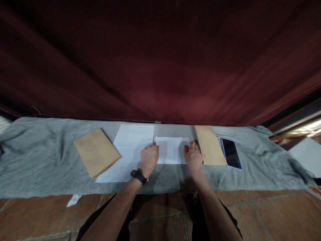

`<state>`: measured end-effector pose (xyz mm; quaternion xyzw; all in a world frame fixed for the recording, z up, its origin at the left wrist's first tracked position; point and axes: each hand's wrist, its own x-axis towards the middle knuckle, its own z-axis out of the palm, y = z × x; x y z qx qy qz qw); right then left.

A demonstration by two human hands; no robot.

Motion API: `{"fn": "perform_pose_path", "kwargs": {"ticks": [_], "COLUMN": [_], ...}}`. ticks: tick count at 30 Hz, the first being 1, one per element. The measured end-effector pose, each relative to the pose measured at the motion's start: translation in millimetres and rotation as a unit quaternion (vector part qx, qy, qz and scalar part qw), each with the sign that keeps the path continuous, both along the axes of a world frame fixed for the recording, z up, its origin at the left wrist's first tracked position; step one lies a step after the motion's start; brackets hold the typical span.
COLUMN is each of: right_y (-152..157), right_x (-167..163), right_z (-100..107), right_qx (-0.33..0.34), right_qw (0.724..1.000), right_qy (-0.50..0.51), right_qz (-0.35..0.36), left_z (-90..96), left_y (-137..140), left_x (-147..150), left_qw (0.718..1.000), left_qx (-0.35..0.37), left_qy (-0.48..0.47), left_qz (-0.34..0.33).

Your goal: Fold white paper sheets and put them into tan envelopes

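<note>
A white sheet of paper (172,151), apparently folded, lies crosswise on the grey cloth between my hands. At its left edge my left hand (149,156), with a dark band on the wrist, has its fingers curled in on the paper. My right hand (194,156) is closed at the right edge, thumb toward the sheet. Its outer side is close to a stack of brown envelopes (210,145). Larger white paper (132,140) lies flat to the left, partly under my left hand. Another brown envelope stack (96,152), with a reddish mark, overlaps that paper's left side.
A phone (231,153) with a dark screen lies right of the envelopes. Grey cloth (260,157) covers the long surface, and a dark red curtain (163,67) hangs behind it. A white scrap (74,200) is on the tiled floor (37,217).
</note>
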<state>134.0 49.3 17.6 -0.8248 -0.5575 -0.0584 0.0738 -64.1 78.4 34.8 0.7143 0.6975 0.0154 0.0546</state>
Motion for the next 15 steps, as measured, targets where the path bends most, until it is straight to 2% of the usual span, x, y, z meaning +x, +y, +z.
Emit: {"fn": "perform_pose_path", "kwargs": {"ticks": [7,15], "right_y": [2.0,0.7], "right_x": [0.7,-25.2], "right_z": [-4.1,-21.7], "right_qx": [0.066,0.077], "right_qw": [0.995,0.957], "right_qy": [0.011,0.092], "right_qz": [0.069,0.264], "left_z": [-2.0,1.4], "left_y": [-1.5,-2.4], "left_x": [1.2,2.9], "left_qw": [1.0,0.999], "left_qx": [0.007,0.006], "left_qy": [0.005,0.02], "left_qz": [-0.028,-0.042]}}
